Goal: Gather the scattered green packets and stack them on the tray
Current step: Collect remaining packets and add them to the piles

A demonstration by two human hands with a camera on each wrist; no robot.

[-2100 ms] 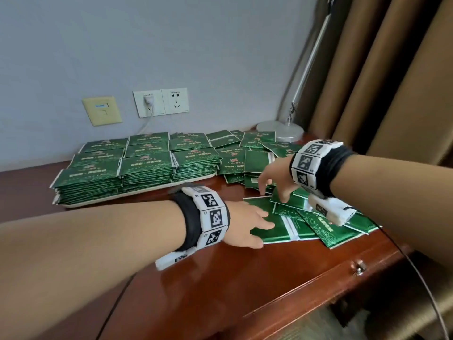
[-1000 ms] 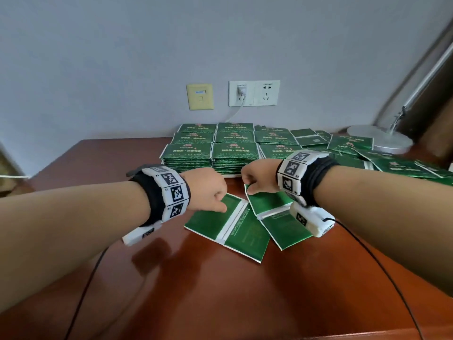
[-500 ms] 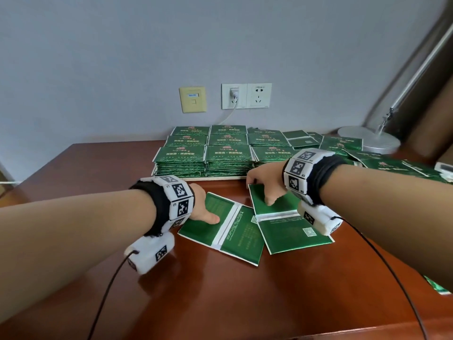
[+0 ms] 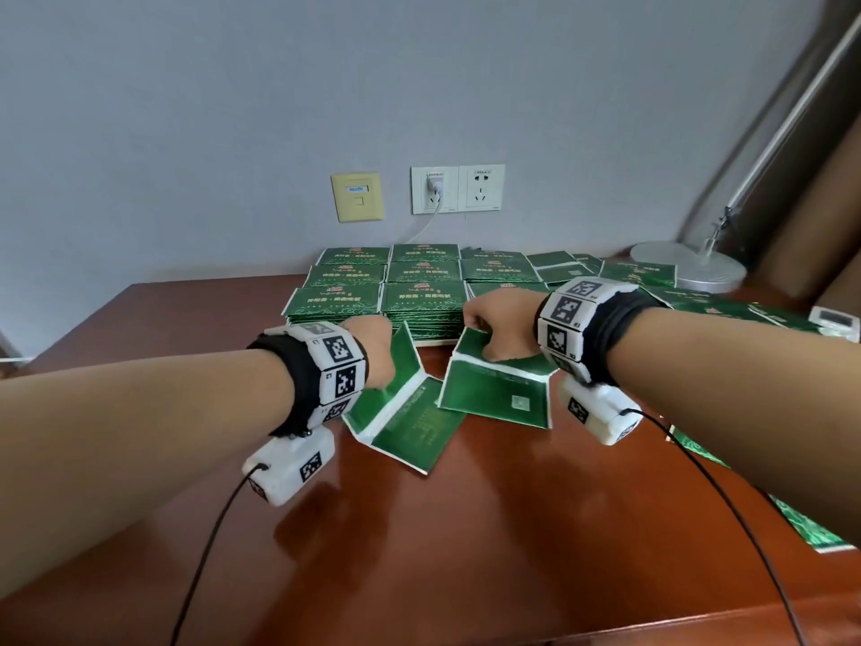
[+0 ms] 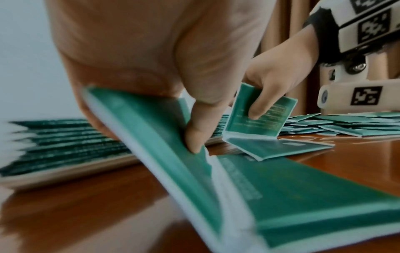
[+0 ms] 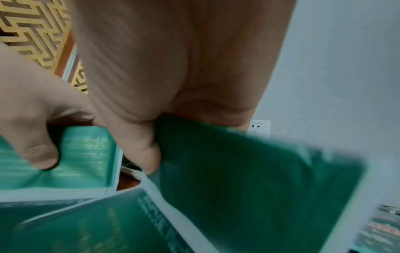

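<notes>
Nearest: bare brown desk (image 4: 466, 552) with cables trailing over it, plenty of free room there for swinging things around. Off to the near right, some loose packets (image 4: 810, 529) hanging close to the desk edge, probably the ones most likely to slide off.

Next up, the 2 folded pairs being worked. Left hand (image 4: 372, 349) clamped on the far flap of the left packet (image 4: 410, 426), thumb on one face and fingers behind, near flap still flat on the wood. Right hand (image 4: 498, 326) pinching the far flap of the right packet (image 4: 496, 396) the same way, far half tipped up at the white seam. Looks like folding each pair shut so it matches the stacked ones, though that's a guess. The 2 packets nearly touching at their near corners, so not much slack between them.

Just beyond: tray (image 4: 433, 340) packed with neat green stacks (image 4: 386, 291) in rows, no spare slot visible, so new ones likely go on top. Far right: more scattered packets (image 4: 638, 275) spreading toward the lamp base (image 4: 689, 270). Wall sockets (image 4: 459, 188) behind.
</notes>
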